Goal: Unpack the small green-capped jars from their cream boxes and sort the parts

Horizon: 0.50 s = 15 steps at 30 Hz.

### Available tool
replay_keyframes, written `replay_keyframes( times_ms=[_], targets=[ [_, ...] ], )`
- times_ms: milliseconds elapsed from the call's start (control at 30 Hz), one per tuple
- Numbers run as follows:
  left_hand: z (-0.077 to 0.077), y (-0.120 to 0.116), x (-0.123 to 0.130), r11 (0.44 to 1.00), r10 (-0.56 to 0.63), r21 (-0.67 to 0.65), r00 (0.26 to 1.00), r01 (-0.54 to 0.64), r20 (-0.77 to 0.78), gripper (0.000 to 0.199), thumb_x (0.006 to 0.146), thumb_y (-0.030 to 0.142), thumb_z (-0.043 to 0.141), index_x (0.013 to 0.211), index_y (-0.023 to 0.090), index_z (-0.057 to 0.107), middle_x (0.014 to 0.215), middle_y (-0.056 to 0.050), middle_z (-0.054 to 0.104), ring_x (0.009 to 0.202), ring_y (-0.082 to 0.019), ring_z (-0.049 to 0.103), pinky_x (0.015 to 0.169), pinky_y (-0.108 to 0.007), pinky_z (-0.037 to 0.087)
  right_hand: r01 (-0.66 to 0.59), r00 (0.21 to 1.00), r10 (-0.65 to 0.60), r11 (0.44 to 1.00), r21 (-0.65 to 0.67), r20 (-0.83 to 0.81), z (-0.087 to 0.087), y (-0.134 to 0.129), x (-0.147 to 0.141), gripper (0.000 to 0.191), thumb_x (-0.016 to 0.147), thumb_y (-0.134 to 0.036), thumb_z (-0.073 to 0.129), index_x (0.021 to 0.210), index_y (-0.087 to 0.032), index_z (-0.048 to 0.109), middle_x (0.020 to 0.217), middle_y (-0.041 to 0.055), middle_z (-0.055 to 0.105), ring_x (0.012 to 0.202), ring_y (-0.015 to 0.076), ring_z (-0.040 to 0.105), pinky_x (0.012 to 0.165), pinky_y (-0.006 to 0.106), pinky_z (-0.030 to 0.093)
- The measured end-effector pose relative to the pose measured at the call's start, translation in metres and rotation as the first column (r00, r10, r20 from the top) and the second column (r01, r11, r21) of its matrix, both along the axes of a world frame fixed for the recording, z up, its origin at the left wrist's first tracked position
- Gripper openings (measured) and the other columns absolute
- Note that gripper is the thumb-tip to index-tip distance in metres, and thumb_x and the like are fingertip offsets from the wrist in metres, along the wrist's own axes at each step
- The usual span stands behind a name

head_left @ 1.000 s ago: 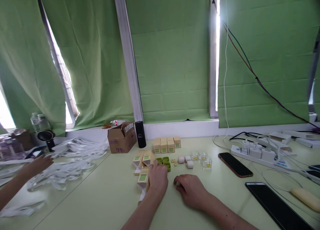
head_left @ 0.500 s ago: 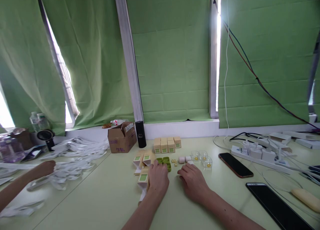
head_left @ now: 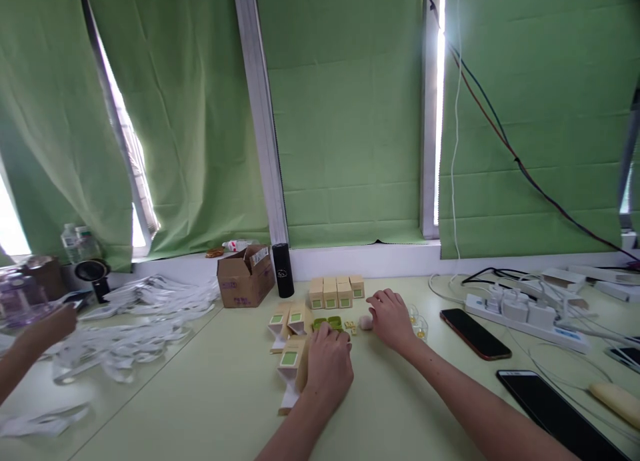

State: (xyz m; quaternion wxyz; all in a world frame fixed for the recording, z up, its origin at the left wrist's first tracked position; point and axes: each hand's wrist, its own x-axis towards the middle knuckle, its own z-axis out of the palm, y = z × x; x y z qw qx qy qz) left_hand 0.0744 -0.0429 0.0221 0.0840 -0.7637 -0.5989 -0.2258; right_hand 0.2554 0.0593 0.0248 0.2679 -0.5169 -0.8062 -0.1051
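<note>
My left hand (head_left: 331, 362) rests on the table with its fingers curled down at the front of several small green square trays (head_left: 328, 323). Whatever its fingertips grip is hidden beneath them. Just left of it lie open cream cartons (head_left: 297, 354) with green labels and white flaps. My right hand (head_left: 393, 321) is raised over the row to the right, fingers apart and partly bent, partly covering clear cups (head_left: 419, 327) with yellow centres. Beside its thumb is a small pale pink piece (head_left: 366, 323). Tiny yellow pieces (head_left: 351, 327) lie between my hands.
Upright cream boxes (head_left: 330, 293) stand behind, near a black cylinder (head_left: 283, 270) and a cardboard box (head_left: 246, 277). Phones (head_left: 475, 334) and a power strip (head_left: 530, 324) with cables lie right. At left, another person's hand (head_left: 57, 324) is over white strips (head_left: 130, 341).
My right hand has lifted and moved away over the clear cups. My left hand has shifted slightly right, baring more of the carton beside it. The other person's hand has moved left.
</note>
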Motion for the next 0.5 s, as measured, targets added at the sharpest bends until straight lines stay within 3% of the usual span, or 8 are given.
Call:
replay_keyframes(
  times_ms=[167,367,500],
  targets=[
    [-0.006,-0.007,0.009,0.997,-0.081,-0.013,0.994,0.083,0.079,0.023,0.094,0.012,0.051,0.086,0.02,0.071,0.086,-0.01,0.072,0.098,-0.029,0.054,0.081,-0.04,0.041,0.084,0.996,-0.083,0.996,-0.034,0.031,0.009,0.039,-0.009,0.033,0.095,-0.013,0.05,0.125,-0.018,0.065,0.12,0.0162,0.064,0.117,0.0317,0.048,0.097,0.041,0.032],
    [-0.007,-0.007,0.007,0.994,-0.102,-0.019,0.986,0.105,0.13,0.022,0.092,0.012,0.051,0.086,0.02,0.071,0.088,-0.01,0.072,0.099,-0.029,0.055,0.08,-0.04,0.043,0.138,0.988,-0.128,0.984,-0.111,0.092,0.01,0.074,-0.023,0.064,0.087,-0.012,0.059,0.149,-0.019,0.047,0.133,0.0192,0.056,0.124,0.034,0.044,0.1,0.042,0.032],
    [-0.008,-0.006,0.008,0.992,-0.128,0.0,0.978,0.13,0.165,0.021,0.092,0.013,0.051,0.086,0.021,0.07,0.087,-0.009,0.071,0.099,-0.029,0.056,0.083,-0.042,0.044,0.168,0.982,-0.15,0.97,-0.175,0.11,0.008,0.092,-0.027,0.074,0.09,-0.017,0.058,0.159,-0.024,0.033,0.147,0.02,0.047,0.135,0.0371,0.039,0.104,0.045,0.031]
  ],
)
